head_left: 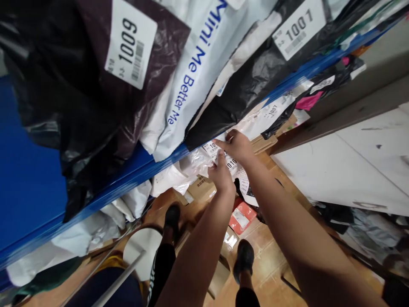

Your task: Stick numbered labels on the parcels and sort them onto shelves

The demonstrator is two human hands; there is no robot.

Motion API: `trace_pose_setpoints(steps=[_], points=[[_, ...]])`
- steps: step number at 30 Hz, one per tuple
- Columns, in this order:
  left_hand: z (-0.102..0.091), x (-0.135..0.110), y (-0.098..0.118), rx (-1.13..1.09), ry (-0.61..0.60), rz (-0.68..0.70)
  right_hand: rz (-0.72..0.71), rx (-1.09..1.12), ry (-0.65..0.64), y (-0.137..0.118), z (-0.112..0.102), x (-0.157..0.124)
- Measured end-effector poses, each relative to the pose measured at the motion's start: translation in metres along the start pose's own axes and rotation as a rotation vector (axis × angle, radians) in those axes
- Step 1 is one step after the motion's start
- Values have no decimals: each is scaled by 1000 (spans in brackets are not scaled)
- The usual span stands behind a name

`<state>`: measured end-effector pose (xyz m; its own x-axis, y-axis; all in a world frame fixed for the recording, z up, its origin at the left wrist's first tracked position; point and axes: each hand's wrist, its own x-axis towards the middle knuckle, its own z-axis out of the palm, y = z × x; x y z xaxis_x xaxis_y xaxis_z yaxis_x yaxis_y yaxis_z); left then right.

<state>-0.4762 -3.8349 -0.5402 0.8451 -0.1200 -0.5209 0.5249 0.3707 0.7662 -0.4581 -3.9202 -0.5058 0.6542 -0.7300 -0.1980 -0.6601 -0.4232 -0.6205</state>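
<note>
1. From where I stand, the work looks to be under way at one small white label (pixel 211 148), which lies at the blue shelf's edge (pixel 134 167), near the middle of the scene.
2. The left hand (pixel 221 174) comes up from the near side, its fingertips on the label's lower edge; the right hand (pixel 238 147) reaches in from the right, a fingertip at the upper edge. Both are held narrow, but I cannot tell whether they pinch the label or only press it.
3. Just right of it, partly behind the fingers, is a 1016 label (pixel 232 164); a clear plastic wrapping (pixel 195 160) sits to the left.
4. What seems done: on the shelf, the dark purple bag (pixel 164 47) at left bears 1009, and the black bag (pixel 252 81) farther right has its own numbered label. Below, a white package (pixel 260 121) shows 1007.
5. What seems unfinished: the small label is not yet free of the fingers, and whether it is stuck down is hidden.
6. The pale bags (pixel 91 224) low on the left show no number from here, so I cannot judge them.
</note>
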Motion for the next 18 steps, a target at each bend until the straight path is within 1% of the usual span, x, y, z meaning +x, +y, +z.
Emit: trace_pose_setpoints(steps=[2,4,6,8,10,11,12,13,14,15,16,17,18], points=[[-7,3,-4,0,-50,39,-60,-2,-13,4,6,3],[-15,4,-10,35,-54,74,-99,-16,-35,7,13,7],[-24,-3,-19,121,-48,102,-119,-45,-55,8,19,10],[-38,-20,-29,264,-90,112,-115,-85,-40,8,24,12],[-58,-46,-37,416,-223,106,-114,-104,-4,7,26,8],[-70,-59,-38,467,-303,94,-126,-101,38,6,26,3],[-83,-71,-37,490,-357,79,-153,-86,108,3,25,-4],[-97,-79,-35,486,-360,67,-202,-57,201,0,24,-14],[-109,-82,-30,454,-322,73,-273,-18,298,-4,23,-25],[-120,-82,-23,412,-267,88,-371,24,366,-8,22,-37],[-129,-78,-16,354,-206,106,-494,61,376,-13,21,-48],[-134,-70,-8,286,-161,120,-633,84,317,-18,22,-58],[-137,-61,0,219,-140,128,-767,92,208,-22,23,-67]])
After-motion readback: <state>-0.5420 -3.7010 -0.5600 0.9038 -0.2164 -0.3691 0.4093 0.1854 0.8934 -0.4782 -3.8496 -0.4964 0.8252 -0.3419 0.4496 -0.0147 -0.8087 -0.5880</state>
